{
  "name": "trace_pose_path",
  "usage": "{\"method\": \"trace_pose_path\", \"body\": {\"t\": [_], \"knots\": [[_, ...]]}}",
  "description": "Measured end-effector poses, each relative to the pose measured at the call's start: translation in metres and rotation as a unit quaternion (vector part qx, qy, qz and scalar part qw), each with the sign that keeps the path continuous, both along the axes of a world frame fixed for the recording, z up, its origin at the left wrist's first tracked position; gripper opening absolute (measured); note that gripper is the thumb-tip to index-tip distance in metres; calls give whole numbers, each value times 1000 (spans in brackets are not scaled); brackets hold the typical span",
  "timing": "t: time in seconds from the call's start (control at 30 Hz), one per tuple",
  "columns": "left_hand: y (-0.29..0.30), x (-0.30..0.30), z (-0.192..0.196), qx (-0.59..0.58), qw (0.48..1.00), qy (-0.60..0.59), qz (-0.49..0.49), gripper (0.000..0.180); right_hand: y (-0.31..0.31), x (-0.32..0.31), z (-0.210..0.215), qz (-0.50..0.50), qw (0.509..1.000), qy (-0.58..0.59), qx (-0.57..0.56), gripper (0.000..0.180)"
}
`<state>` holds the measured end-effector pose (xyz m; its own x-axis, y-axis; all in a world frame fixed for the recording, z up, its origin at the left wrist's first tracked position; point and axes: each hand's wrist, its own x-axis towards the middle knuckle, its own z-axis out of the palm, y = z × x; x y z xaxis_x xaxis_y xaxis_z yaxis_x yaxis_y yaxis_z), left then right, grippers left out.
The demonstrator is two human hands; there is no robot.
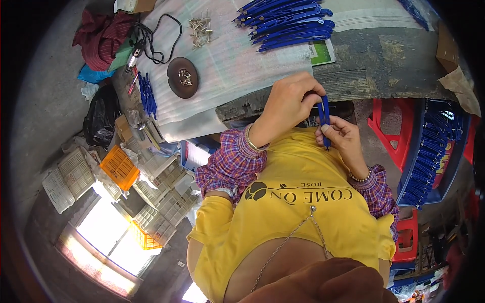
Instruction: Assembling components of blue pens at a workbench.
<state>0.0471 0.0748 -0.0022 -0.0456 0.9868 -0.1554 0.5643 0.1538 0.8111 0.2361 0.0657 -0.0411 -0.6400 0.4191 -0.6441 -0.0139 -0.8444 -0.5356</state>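
While the work is held in the air off the edge of the table (pixel 384 60), a slip would send it down to the lap or the floor, not back onto the white sheet (pixel 237 65). To the person's right, the blue crate (pixel 411 156) is packed with blue plastic strips standing close together. A knock from the right elbow could spill them.

The pile of blue strips (pixel 290 25) lies well away at the far side of the table, so reaching for one means stretching across. The left hand (pixel 285 103) is closed, its fingertips pinching the top of a single blue strip (pixel 325 113). The right hand (pixel 343 134) is also closed, gripping the strip's lower end near the chest. Uneven pressure between the two hands could bend or snap it.

The brown dish (pixel 182 77) and the loose metal pins (pixel 200 29) sit far to the left. A careless sweep there could scatter the pins.
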Motion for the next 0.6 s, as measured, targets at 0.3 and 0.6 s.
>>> {"method": "trace_pose_path", "body": {"t": [0.3, 0.6], "knots": [[1, -6, 1, -20, 999, -32, 4, 11, -1, 0, -1, -3, 1000, 2, 0, 21], [5, -2, -2, 1, 1000, -1, -8, 10, 0, -1, 0, 1, 1000, 1, 3, 20]]}}
